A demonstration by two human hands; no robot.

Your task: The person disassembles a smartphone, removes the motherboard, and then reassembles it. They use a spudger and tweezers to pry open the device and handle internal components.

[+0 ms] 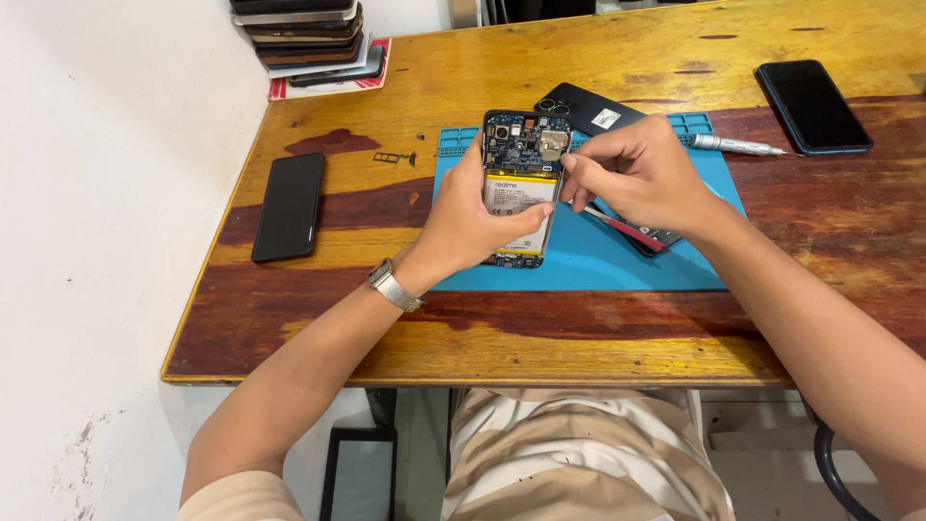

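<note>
Wooden table (598, 328) with blue mat (617, 260), beside white wall (106, 193)

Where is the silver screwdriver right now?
In the head view, the silver screwdriver lies on the table at the blue mat's upper right corner, left of a black phone.

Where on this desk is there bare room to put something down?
Bare wood runs along the near edge of the table, below the blue mat, and between the mat and the dark phone on the left. The mat's middle is crowded: both hands work on the opened phone there.
</note>
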